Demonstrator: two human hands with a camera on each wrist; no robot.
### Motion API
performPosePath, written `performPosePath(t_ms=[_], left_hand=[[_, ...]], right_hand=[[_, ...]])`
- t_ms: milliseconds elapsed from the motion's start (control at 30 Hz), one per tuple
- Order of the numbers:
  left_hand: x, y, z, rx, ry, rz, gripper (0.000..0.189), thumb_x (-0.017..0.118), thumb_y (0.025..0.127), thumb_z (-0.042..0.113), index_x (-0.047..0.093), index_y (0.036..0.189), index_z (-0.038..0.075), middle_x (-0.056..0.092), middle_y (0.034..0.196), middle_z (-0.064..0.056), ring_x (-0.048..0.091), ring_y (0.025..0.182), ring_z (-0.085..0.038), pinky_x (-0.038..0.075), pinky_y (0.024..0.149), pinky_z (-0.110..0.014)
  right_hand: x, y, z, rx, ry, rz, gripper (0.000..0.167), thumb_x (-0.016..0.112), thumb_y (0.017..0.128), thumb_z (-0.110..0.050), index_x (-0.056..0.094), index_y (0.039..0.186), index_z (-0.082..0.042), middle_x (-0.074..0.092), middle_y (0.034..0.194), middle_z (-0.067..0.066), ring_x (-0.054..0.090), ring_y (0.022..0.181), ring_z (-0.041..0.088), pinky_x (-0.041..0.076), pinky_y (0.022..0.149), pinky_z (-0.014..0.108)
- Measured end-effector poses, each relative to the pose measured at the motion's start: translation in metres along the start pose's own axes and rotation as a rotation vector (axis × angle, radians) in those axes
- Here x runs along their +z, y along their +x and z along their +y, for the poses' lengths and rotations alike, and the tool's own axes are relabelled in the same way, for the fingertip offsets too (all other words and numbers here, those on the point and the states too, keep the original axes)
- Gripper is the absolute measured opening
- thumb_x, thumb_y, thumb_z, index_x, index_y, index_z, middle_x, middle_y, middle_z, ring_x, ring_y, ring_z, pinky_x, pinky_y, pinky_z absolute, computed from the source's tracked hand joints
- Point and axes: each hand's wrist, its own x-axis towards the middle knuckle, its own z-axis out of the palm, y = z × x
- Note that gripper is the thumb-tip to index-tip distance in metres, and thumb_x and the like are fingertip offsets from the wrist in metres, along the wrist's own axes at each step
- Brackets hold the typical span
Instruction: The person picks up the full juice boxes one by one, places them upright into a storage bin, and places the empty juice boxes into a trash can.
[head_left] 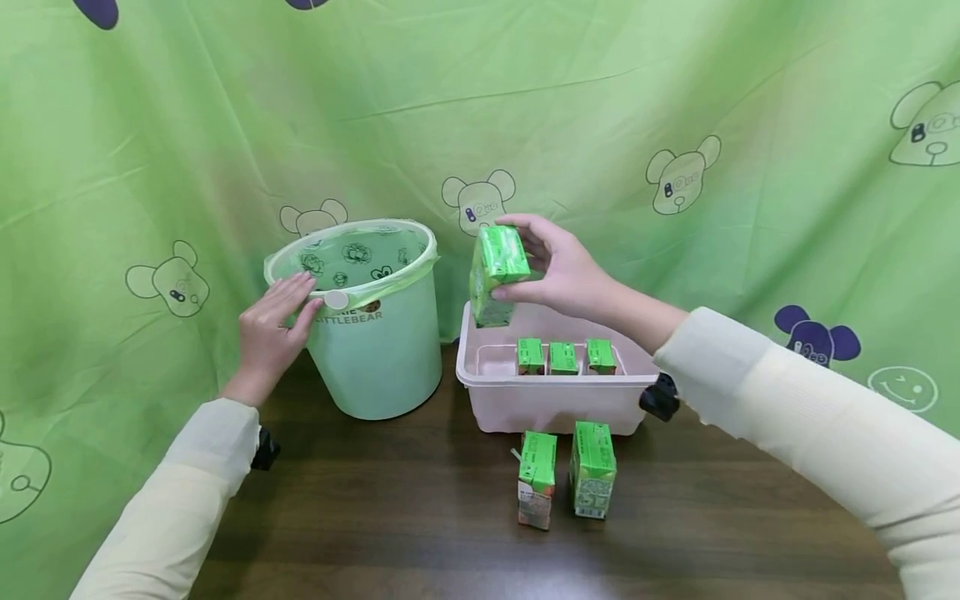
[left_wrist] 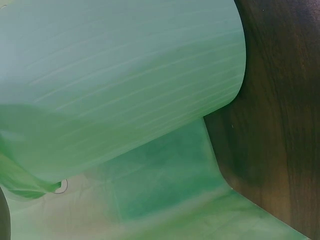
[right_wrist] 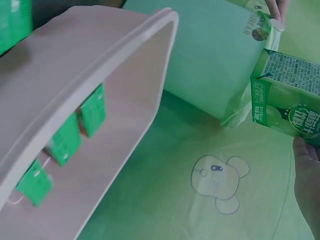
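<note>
My right hand (head_left: 558, 262) grips a green juice box (head_left: 498, 262) between thumb and fingers, raised above the back left of a pale pink bin (head_left: 551, 408). The right wrist view shows the printed side of this juice box (right_wrist: 287, 95). At the front of the mint-green trash can (head_left: 375, 362), my left hand (head_left: 277, 321) holds the rim, fingers over the top and thumb by the round white button (head_left: 336, 300). A thin bag (head_left: 390, 287) lines the can. Three green juice boxes (head_left: 563, 358) stand in the pink bin.
Two more juice boxes stand on the dark wooden table (head_left: 390, 517) in front of the pink bin: one with a straw (head_left: 536, 479), the other (head_left: 593, 471) to its right. A green cloth (head_left: 585, 83) with bear drawings hangs behind everything.
</note>
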Motion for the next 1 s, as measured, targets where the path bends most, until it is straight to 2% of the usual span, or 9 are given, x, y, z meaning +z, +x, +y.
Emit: performPosePath(t_ms=[233,467,700,833,1000], left_hand=[[-0.002,-0.002,-0.001,-0.004,0.016,-0.012,0.032,0.074,0.082,0.01,0.07,0.112,0.0,0.066,0.116,-0.016,0.064,0.108,-0.034,0.044,0.102,-0.04],[0.0,0.0,-0.001,0.005,0.022,-0.019,0.032,0.073,0.082,0.01,0.07,0.113,0.0,0.066,0.116,-0.017,0.063,0.109,-0.035,0.043,0.103,-0.038],[-0.001,0.0,-0.002,-0.001,0.046,-0.045,0.032,0.07,0.086,0.016,0.069,0.114,-0.001,0.065,0.115,-0.019,0.062,0.11,-0.034,0.045,0.101,-0.044],[-0.002,0.0,-0.002,-0.001,0.054,-0.065,0.033,0.069,0.088,0.017,0.068,0.115,-0.001,0.064,0.118,-0.018,0.062,0.112,-0.034,0.044,0.103,-0.043],[0.0,0.0,-0.001,-0.002,0.033,-0.043,0.032,0.073,0.084,0.011,0.069,0.113,-0.001,0.065,0.117,-0.017,0.062,0.11,-0.034,0.045,0.101,-0.044]], right_hand=[[0.016,0.031,0.0,-0.024,0.048,0.026,0.079,0.083,0.071,0.003,0.044,0.139,-0.005,0.057,0.127,0.011,0.055,0.118,0.022,0.044,0.102,0.033],[0.028,0.065,-0.005,-0.052,0.125,0.081,0.079,0.081,0.072,0.006,0.042,0.14,-0.002,0.054,0.127,0.014,0.055,0.115,0.023,0.045,0.101,0.031],[0.051,0.096,-0.006,-0.082,0.203,0.123,0.08,0.08,0.072,0.009,0.039,0.14,0.0,0.053,0.127,0.016,0.055,0.115,0.025,0.045,0.1,0.027],[0.065,0.108,-0.005,-0.066,0.225,0.139,0.082,0.079,0.072,0.01,0.037,0.142,-0.001,0.051,0.127,0.016,0.054,0.116,0.025,0.044,0.099,0.022],[0.078,0.118,-0.004,-0.022,0.237,0.164,0.085,0.079,0.073,0.011,0.035,0.144,-0.003,0.049,0.13,0.017,0.053,0.12,0.024,0.043,0.098,0.017]])
